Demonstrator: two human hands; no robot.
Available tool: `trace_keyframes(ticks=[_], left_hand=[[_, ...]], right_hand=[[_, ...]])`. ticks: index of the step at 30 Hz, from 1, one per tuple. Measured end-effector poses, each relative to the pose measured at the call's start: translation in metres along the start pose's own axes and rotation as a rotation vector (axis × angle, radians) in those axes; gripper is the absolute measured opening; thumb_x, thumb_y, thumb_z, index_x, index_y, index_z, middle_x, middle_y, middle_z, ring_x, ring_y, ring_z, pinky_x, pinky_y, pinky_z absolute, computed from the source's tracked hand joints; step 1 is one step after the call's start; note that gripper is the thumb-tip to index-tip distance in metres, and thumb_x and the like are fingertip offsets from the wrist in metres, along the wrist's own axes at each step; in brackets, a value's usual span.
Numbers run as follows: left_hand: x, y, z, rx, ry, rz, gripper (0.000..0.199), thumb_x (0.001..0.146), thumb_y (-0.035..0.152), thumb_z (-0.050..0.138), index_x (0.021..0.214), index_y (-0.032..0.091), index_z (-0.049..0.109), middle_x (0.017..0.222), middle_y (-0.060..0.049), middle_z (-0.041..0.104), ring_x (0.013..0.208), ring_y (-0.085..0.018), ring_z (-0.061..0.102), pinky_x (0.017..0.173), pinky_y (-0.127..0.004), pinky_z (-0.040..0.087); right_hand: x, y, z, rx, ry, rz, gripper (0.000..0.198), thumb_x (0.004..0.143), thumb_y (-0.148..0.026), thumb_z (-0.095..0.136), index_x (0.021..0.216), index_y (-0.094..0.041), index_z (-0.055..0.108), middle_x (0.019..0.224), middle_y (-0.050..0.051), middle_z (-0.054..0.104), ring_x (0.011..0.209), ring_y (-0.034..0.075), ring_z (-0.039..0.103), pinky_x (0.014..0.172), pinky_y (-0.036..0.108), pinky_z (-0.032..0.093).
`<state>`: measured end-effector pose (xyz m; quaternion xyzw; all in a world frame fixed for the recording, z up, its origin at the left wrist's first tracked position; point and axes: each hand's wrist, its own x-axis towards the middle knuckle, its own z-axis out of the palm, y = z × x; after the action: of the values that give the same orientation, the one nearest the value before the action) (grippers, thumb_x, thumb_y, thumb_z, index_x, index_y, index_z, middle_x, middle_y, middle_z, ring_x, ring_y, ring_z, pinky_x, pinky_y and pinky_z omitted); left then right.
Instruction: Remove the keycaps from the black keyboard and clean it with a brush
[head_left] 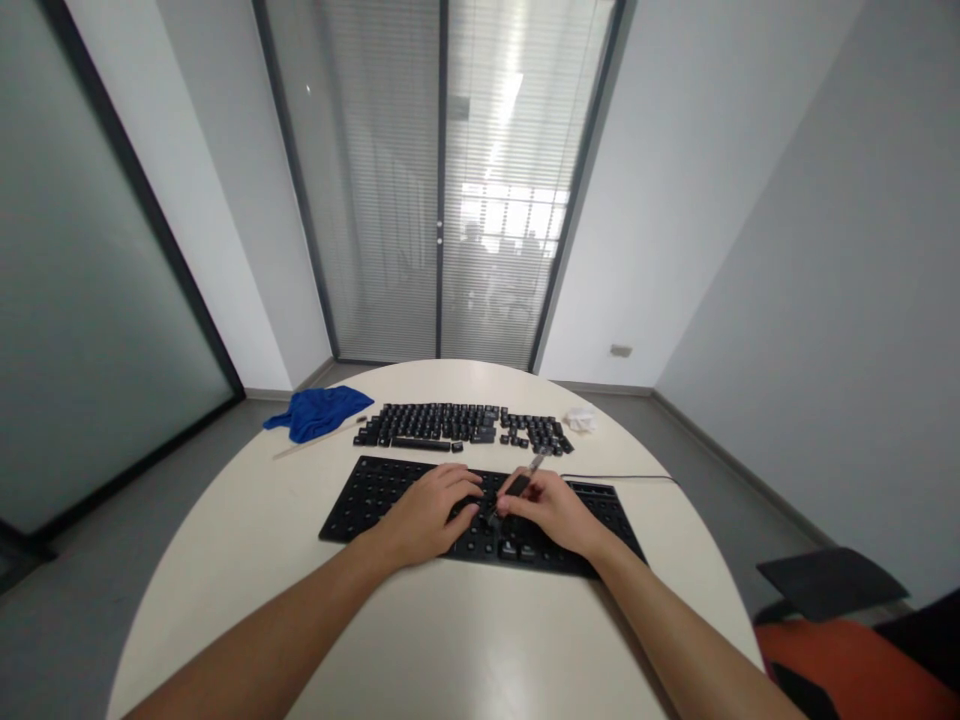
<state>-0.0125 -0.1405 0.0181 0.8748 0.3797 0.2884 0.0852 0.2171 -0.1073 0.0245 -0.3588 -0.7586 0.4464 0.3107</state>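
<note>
A black keyboard base [360, 515] without its keycaps lies flat before me, its rows of key posts exposed. My left hand [435, 510] rests on its middle, palm down, with fingers stretched and slightly bent. Close beside it, my right hand [551, 508] is closed around a slim pen-like tool [537, 462]. The tool tilts up to the right, with a clear upper end and a dark middle part. Its lower end points down at the keyboard between my hands; the tip is too small to make out.
Behind the base, loose black keycaps [442, 422] lie in rows. A blue cloth [319, 410] and a thin stick-handled brush [319, 440] are at the left. White crumpled tissue [580, 419] lies right. A black cable [622, 477] crosses the table [465, 640]. An orange chair [847, 665] stands lower right.
</note>
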Motion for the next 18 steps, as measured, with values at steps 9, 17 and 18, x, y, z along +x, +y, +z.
trace_keyframes(ticks=[9,17,18], left_hand=[[0.003,0.012,0.006,-0.163,0.058,-0.144,0.019,0.095,0.027,0.054,0.104,0.021,0.07,0.103,-0.005,0.071,0.102,-0.021,0.061,0.097,-0.038,0.044],[0.008,0.015,0.001,-0.558,0.01,-0.3,0.017,0.092,0.025,0.058,0.099,0.019,0.072,0.099,-0.003,0.074,0.093,-0.019,0.066,0.089,-0.029,0.047],[0.008,0.014,-0.001,-0.595,-0.004,-0.301,0.018,0.091,0.025,0.058,0.099,0.019,0.072,0.099,-0.003,0.075,0.093,-0.019,0.067,0.088,-0.028,0.047]], right_hand=[[0.002,-0.001,0.001,0.013,0.06,-0.012,0.027,0.081,-0.044,0.072,0.087,-0.018,0.071,0.074,0.002,0.069,0.068,0.017,0.059,0.064,0.028,0.043],[0.001,-0.002,0.006,0.234,0.013,-0.018,0.024,0.083,-0.037,0.073,0.095,-0.019,0.063,0.085,0.001,0.066,0.078,0.015,0.062,0.073,0.028,0.047],[0.001,-0.002,0.005,0.269,-0.004,-0.015,0.024,0.083,-0.036,0.073,0.096,-0.019,0.062,0.085,0.001,0.066,0.078,0.015,0.062,0.074,0.028,0.048]])
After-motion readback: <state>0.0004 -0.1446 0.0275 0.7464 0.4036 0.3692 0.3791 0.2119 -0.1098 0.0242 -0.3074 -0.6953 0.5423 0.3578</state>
